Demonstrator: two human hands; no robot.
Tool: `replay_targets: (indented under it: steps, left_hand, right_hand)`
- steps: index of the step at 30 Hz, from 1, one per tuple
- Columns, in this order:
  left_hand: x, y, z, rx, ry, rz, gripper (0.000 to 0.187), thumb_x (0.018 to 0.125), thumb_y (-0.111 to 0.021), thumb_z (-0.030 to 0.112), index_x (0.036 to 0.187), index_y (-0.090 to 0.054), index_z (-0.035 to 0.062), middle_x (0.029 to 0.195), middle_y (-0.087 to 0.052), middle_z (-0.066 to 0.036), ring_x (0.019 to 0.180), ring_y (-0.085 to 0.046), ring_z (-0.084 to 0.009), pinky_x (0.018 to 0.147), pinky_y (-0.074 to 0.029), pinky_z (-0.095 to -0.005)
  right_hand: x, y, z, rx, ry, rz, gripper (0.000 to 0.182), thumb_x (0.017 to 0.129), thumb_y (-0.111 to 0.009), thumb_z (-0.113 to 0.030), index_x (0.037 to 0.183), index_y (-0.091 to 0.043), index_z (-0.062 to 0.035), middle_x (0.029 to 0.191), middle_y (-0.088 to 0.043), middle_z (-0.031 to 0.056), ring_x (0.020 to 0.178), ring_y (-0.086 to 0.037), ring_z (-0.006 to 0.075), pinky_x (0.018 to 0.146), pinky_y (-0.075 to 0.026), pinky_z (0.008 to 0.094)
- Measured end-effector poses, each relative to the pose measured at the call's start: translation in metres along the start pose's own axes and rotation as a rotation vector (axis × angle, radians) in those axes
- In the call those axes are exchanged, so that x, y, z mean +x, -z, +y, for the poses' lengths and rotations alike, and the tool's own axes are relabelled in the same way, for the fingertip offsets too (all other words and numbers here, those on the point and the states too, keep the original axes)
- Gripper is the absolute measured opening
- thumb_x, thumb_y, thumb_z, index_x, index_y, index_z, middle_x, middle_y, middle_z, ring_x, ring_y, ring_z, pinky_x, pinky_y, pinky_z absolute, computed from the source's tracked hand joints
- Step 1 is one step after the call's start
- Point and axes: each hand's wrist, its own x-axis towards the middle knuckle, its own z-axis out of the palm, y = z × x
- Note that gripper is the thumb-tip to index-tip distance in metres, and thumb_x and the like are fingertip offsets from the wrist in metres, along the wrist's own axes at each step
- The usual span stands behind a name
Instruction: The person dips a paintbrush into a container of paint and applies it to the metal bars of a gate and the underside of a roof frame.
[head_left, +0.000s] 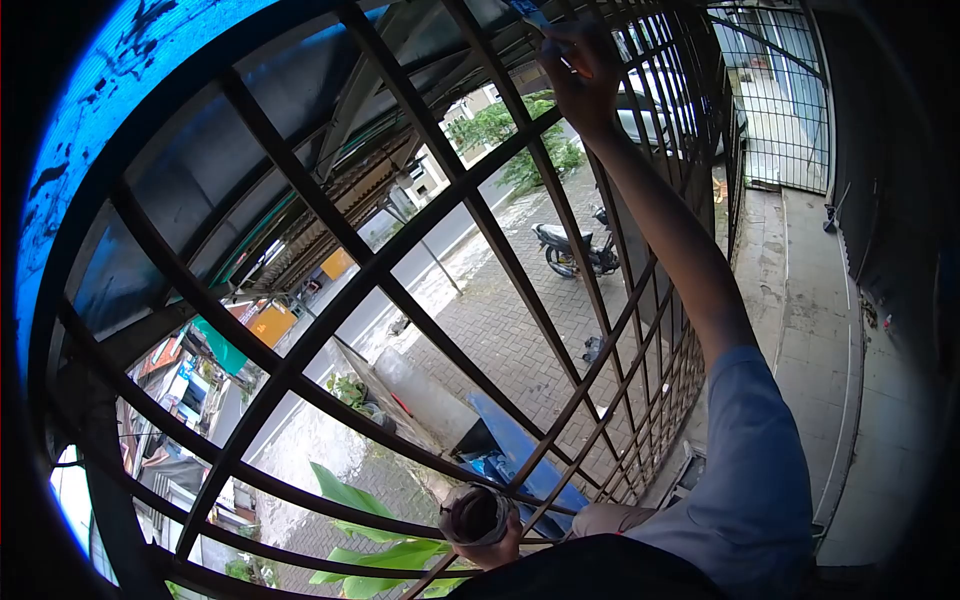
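Right hand (580,75) up high on the metal grille (400,290), grip clenched on a thin brush (535,20), long axis along the bar, tip up-left. Light, stiff; pinch mid-handle. Left hand (495,545) low, grip wrapped around a small open can (473,515), upright; probably sloshy, so keep it level.

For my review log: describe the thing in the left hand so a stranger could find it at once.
Follow the dark metal window grille down to the bottom centre of the view. There the left hand grips a small round container against the bars, open mouth up, dark inside with a pale rim, just right of broad green leaves.
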Motion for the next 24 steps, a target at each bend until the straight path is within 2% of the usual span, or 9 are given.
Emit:
replay_targets:
  steps: [3, 5, 7, 12, 15, 19, 21, 22, 24]
  left_hand:
    - [0.002, 0.0, 0.0, 0.0, -0.007, 0.004, 0.088, 0.066, -0.09, 0.021, 0.132, -0.038, -0.0054, 0.119, -0.057, -0.02, 0.108, -0.064, -0.0282, 0.096, -0.054, -0.0396]
    - [0.001, 0.002, 0.001, 0.004, -0.003, 0.005, 0.088, 0.066, -0.09, 0.021, 0.132, -0.038, -0.0054, 0.119, -0.057, -0.02, 0.108, -0.064, -0.0282, 0.096, -0.054, -0.0396]
    - [-0.001, 0.003, 0.0, 0.004, 0.004, 0.006, 0.088, 0.066, -0.09, 0.021, 0.132, -0.038, -0.0054, 0.119, -0.058, -0.02, 0.108, -0.064, -0.0282, 0.096, -0.054, -0.0395]
    - [-0.002, -0.004, -0.006, -0.012, -0.004, 0.001, 0.088, 0.066, -0.09, 0.021, 0.132, -0.038, -0.0054, 0.118, -0.058, -0.02, 0.108, -0.064, -0.0281, 0.095, -0.055, -0.0394]
    - [-0.014, -0.004, -0.008, -0.012, -0.007, -0.005, 0.088, 0.066, -0.09, 0.021, 0.132, -0.038, -0.0054, 0.118, -0.058, -0.02, 0.107, -0.064, -0.028, 0.095, -0.055, -0.0393]
    - [-0.017, -0.004, -0.011, -0.045, -0.002, 0.026, 0.089, 0.066, -0.09, 0.02, 0.132, -0.037, -0.0057, 0.119, -0.057, -0.02, 0.108, -0.064, -0.0283, 0.095, -0.055, -0.0394]
    - [-0.017, -0.007, -0.01, -0.068, 0.006, 0.04, 0.089, 0.066, -0.09, 0.02, 0.133, -0.036, -0.0059, 0.12, -0.057, -0.02, 0.109, -0.064, -0.0283, 0.095, -0.055, -0.0393]
    - [-0.017, -0.008, -0.01, -0.079, 0.011, 0.042, 0.089, 0.066, -0.09, 0.019, 0.133, -0.036, -0.006, 0.12, -0.057, -0.02, 0.109, -0.063, -0.0283, 0.095, -0.055, -0.0392]
    - [-0.017, -0.009, -0.008, -0.1, 0.022, 0.044, 0.09, 0.066, -0.09, 0.019, 0.133, -0.035, -0.0062, 0.12, -0.056, -0.02, 0.109, -0.063, -0.0283, 0.094, -0.055, -0.0391]
  right_hand:
    - [0.008, -0.006, 0.003, 0.048, -0.02, -0.043, 0.016, 0.089, -0.069, -0.003, 0.105, -0.069, -0.0048, 0.094, -0.065, 0.0043, 0.085, -0.066, 0.0109, 0.073, -0.054, 0.0237]
    - [0.014, -0.006, 0.004, -0.092, -0.066, 0.001, 0.014, 0.096, -0.063, -0.012, 0.108, -0.067, -0.0047, 0.089, -0.065, 0.0039, 0.075, -0.063, 0.0096, 0.062, -0.05, 0.0242]
    - [0.01, -0.007, 0.012, 0.074, -0.125, 0.049, 0.018, 0.094, -0.067, -0.015, 0.11, -0.067, -0.005, 0.093, -0.062, 0.0049, 0.076, -0.06, 0.0109, 0.062, -0.048, 0.0251]
    - [-0.001, 0.005, 0.009, -0.019, -0.154, -0.081, 0.018, 0.092, -0.069, -0.015, 0.107, -0.067, -0.0043, 0.087, -0.058, 0.005, 0.072, -0.054, 0.0118, 0.06, -0.046, 0.0268]
    - [0.006, 0.006, 0.012, -0.142, 0.016, -0.051, 0.016, 0.091, -0.069, -0.012, 0.105, -0.067, -0.0043, 0.087, -0.057, 0.0049, 0.074, -0.054, 0.0132, 0.059, -0.045, 0.0272]
    - [0.009, 0.007, 0.003, -0.138, -0.09, 0.022, 0.016, 0.089, -0.069, -0.01, 0.104, -0.066, -0.0045, 0.089, -0.057, 0.0058, 0.077, -0.055, 0.0162, 0.062, -0.045, 0.0292]
    - [0.016, 0.011, -0.001, -0.193, 0.333, -0.091, 0.018, 0.088, -0.07, -0.003, 0.106, -0.07, -0.0054, 0.092, -0.064, 0.0049, 0.079, -0.063, 0.0121, 0.066, -0.051, 0.0248]
    - [0.008, 0.007, -0.004, -0.098, 0.141, -0.151, 0.019, 0.088, -0.071, -0.004, 0.107, -0.07, -0.0062, 0.092, -0.063, 0.0055, 0.076, -0.061, 0.0135, 0.063, -0.048, 0.0259]
    - [0.011, 0.006, 0.01, -0.088, 0.093, -0.132, 0.017, 0.088, -0.069, -0.006, 0.105, -0.068, -0.0052, 0.091, -0.061, 0.006, 0.078, -0.058, 0.0158, 0.065, -0.047, 0.0288]
